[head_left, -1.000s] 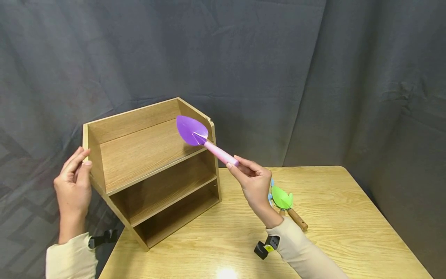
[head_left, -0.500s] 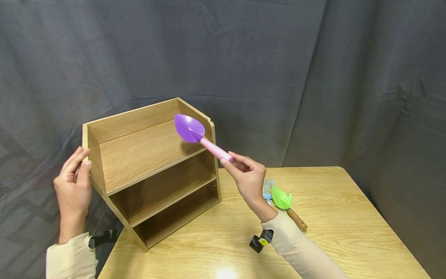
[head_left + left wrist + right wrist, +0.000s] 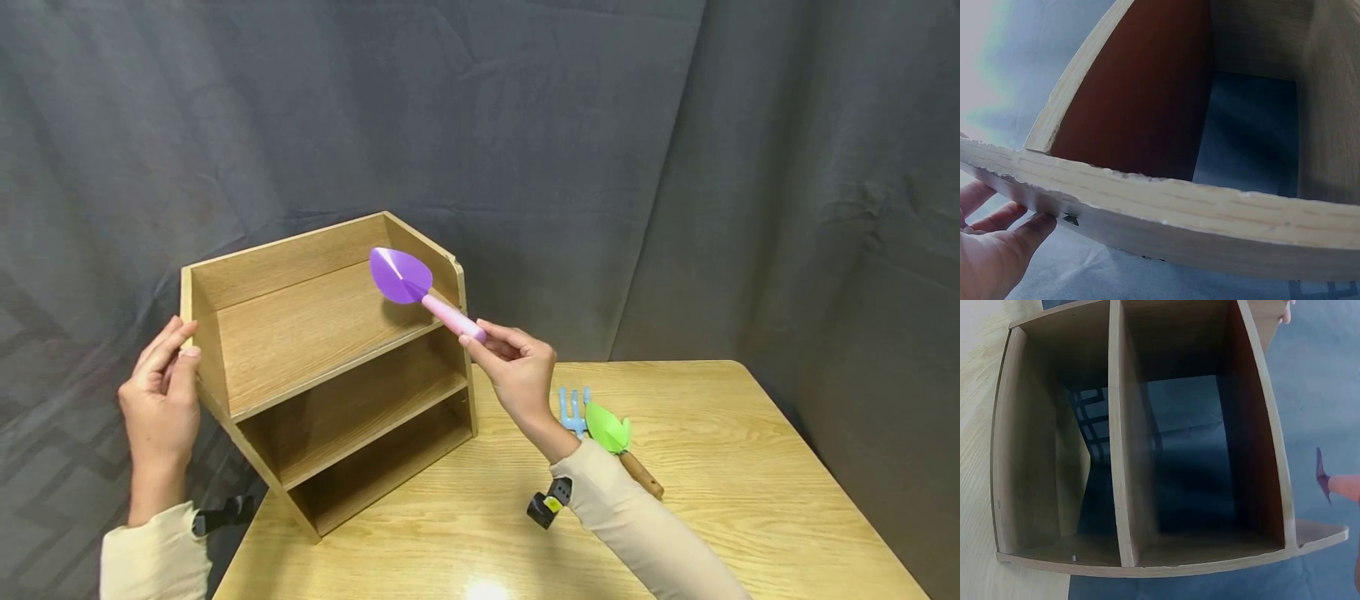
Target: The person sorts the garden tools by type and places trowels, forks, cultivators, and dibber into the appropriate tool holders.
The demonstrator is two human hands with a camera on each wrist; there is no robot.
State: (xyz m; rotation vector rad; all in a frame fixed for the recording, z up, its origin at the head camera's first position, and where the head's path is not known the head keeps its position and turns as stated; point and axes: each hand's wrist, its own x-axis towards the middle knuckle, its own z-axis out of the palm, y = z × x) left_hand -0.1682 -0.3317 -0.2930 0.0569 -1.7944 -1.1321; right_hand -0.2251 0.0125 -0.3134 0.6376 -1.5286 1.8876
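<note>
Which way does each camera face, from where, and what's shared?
Head: on the head, facing forward and down at the wooden shelf and purple trowel; left hand, right hand and sleeves show.
Left wrist: on that wrist, facing the shelf's side panel; left hand's fingers show.
Right wrist: on that wrist, facing the shelf's open front; fingertips at top, apparently a sliver of right hand at right.
Shared: head and left wrist both show the shelf and left hand.

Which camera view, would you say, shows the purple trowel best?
The head view, where the purple trowel shows from blade tip to handle, its end pinched by the right hand. The right wrist view catches it small at the right edge, blade almost edge-on; the left wrist view does not show it.
</note>
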